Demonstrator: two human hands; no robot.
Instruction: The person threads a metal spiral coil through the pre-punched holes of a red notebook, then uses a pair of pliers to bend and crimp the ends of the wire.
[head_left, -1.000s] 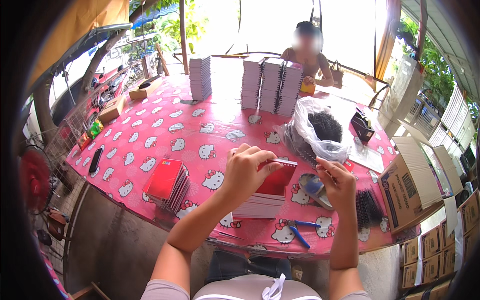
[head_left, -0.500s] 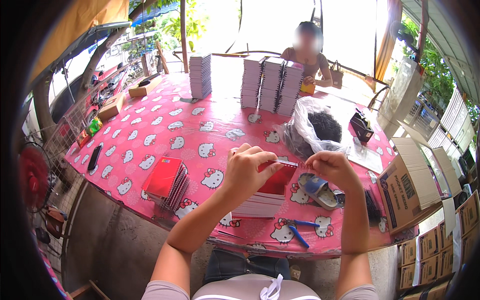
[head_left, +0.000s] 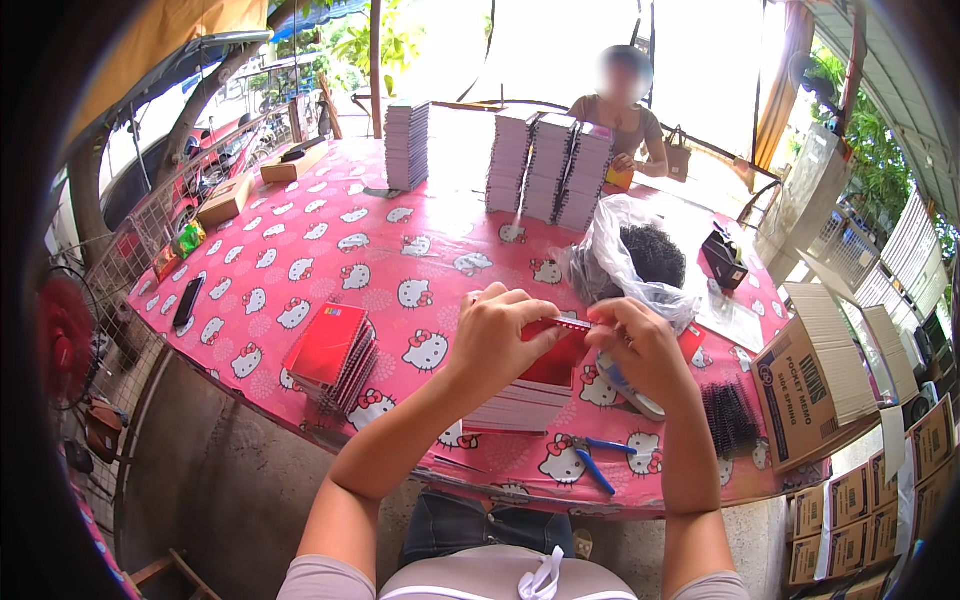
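My left hand (head_left: 500,335) is closed on the edge of a thin red notebook (head_left: 565,323), thumb in front and fingers behind. The notebook's punched edge, a row of small holes, faces up. At that edge's right end, my right hand (head_left: 643,345) has its fingers bent in a pinch; whatever they grip is too small or hidden to make out. Below both hands stands a stack of notebooks (head_left: 520,407) with white page edges and a red top. Blue-handled pliers (head_left: 600,462) lie nearer me. A blue and pale object (head_left: 640,400) is partly hidden behind my right hand.
Red spiral notebooks (head_left: 328,345) are piled at left. Black spiral coils (head_left: 730,420) lie at right beside a cardboard box (head_left: 815,375). A plastic bag (head_left: 600,245) holds more black coils. Tall notebook stacks (head_left: 545,170) stand farther back, near another seated person (head_left: 635,125).
My right hand has moved slightly left and down, closer to my left hand along the punched edge, covering more of the blue and pale object. My left hand has barely moved.
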